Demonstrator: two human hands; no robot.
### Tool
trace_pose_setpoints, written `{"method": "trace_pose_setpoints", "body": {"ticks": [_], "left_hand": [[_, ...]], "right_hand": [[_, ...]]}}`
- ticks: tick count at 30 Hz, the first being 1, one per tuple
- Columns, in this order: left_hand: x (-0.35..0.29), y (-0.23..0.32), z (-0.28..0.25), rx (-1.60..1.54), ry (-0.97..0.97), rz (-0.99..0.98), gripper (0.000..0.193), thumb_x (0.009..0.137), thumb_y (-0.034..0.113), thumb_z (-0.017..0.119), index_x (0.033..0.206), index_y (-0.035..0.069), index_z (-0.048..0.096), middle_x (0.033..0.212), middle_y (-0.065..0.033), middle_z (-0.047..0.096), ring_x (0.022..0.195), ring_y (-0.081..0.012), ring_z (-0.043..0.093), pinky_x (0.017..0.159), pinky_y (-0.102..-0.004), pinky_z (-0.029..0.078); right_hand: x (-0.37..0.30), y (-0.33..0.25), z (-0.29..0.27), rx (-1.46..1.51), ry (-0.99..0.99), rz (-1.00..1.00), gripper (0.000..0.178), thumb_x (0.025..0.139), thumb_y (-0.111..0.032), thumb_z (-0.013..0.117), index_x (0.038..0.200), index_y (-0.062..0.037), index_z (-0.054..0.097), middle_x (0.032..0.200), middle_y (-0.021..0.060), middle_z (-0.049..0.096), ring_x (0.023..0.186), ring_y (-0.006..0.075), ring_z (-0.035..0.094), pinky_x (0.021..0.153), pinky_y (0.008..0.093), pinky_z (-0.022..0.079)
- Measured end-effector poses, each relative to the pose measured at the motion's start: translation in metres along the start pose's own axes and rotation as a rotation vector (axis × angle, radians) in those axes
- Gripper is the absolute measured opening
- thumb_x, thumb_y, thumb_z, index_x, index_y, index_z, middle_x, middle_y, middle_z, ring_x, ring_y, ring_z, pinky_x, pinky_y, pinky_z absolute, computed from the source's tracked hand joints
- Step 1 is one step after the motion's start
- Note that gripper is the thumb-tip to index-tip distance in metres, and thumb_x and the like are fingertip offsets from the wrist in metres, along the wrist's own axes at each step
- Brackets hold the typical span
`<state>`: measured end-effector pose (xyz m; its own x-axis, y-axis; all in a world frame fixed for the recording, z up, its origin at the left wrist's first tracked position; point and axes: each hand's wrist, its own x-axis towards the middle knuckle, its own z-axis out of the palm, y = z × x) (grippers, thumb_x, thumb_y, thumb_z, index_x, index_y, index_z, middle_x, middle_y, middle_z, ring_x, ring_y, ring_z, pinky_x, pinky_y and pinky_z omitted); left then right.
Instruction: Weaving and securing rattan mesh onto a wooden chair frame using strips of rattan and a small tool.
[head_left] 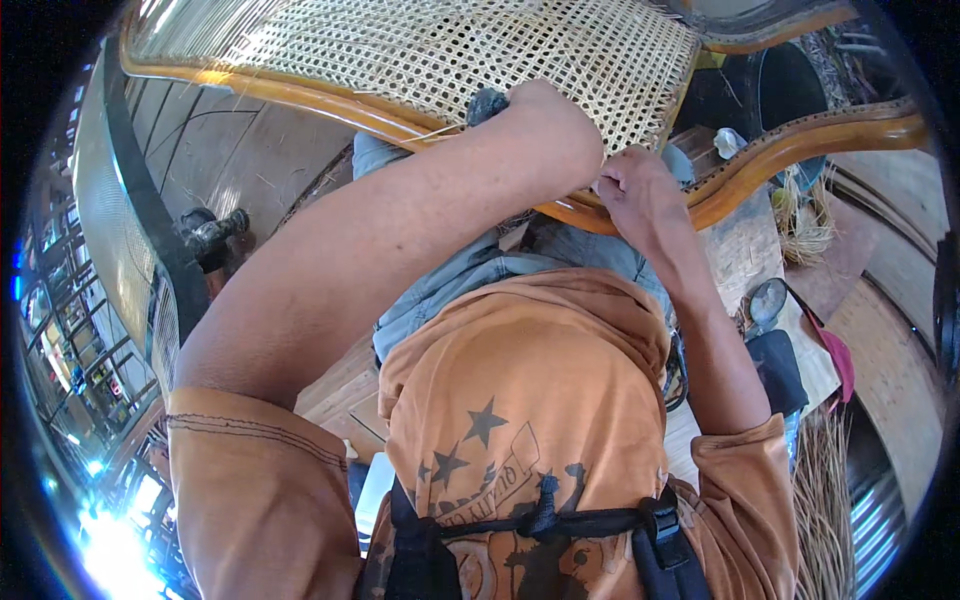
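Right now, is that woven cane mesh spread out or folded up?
Spread out: the cane mesh stretches across the wooden frame, its open pattern showing in rows.

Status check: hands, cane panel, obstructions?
Left hand over the cane panel, grip hidden. Right hand curled at the wooden frame. Left forearm hides part of that frame.

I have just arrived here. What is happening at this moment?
A person has the left hand and right hand close together at the near side of a wooden frame. Woven cane already covers much of the frame. The right hand looks curled; the left one's fingers are mostly hidden, so I cannot tell what either holds.
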<state>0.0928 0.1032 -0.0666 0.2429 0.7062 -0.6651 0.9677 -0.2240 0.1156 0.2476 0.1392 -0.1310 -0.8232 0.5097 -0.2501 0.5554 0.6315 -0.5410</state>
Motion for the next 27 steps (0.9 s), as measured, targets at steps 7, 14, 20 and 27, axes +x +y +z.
{"method": "trace_pose_setpoints", "body": {"ticks": [7,14,20,27], "left_hand": [[-0.007,0.003,0.012,-0.075,0.087,-0.057,0.017,0.074,0.011,0.056,0.083,0.005,0.069,0.083,-0.0122,0.067,0.079,-0.0266,0.066,0.065,-0.0395,0.052],[0.003,0.001,-0.008,-0.239,-0.176,-0.124,0.033,0.077,0.021,0.064,0.109,0.015,0.066,0.111,-0.0081,0.063,0.1,-0.026,0.061,0.084,-0.047,0.046],[0.002,0.013,0.006,-0.016,0.056,-0.038,0.016,0.075,0.01,0.056,0.083,0.007,0.07,0.08,-0.0118,0.067,0.078,-0.0261,0.066,0.064,-0.0382,0.052],[-0.007,0.004,0.017,-0.044,0.154,0.001,0.014,0.075,0.009,0.055,0.078,0.005,0.068,0.079,-0.0129,0.067,0.075,-0.0277,0.066,0.063,-0.0389,0.053]], "right_hand": [[-0.001,-0.009,0.004,-0.104,0.064,0.107,0.017,0.077,-0.011,0.052,0.073,-0.0001,0.065,0.082,0.0198,0.06,0.083,0.0348,0.058,0.078,0.0404,0.048],[-0.005,0.0,-0.004,-0.018,0.028,0.057,0.007,0.071,-0.003,0.053,0.07,0.0027,0.057,0.075,0.0188,0.055,0.075,0.0317,0.056,0.066,0.0365,0.046],[-0.003,0.002,0.0,-0.081,-0.011,0.002,0.019,0.076,-0.011,0.051,0.071,0.0004,0.065,0.081,0.0195,0.06,0.082,0.0335,0.058,0.079,0.0391,0.048],[0.003,-0.001,-0.004,-0.138,-0.061,0.061,0.019,0.077,-0.012,0.052,0.071,0.0002,0.065,0.08,0.0203,0.06,0.084,0.0341,0.059,0.079,0.0399,0.048]]}}
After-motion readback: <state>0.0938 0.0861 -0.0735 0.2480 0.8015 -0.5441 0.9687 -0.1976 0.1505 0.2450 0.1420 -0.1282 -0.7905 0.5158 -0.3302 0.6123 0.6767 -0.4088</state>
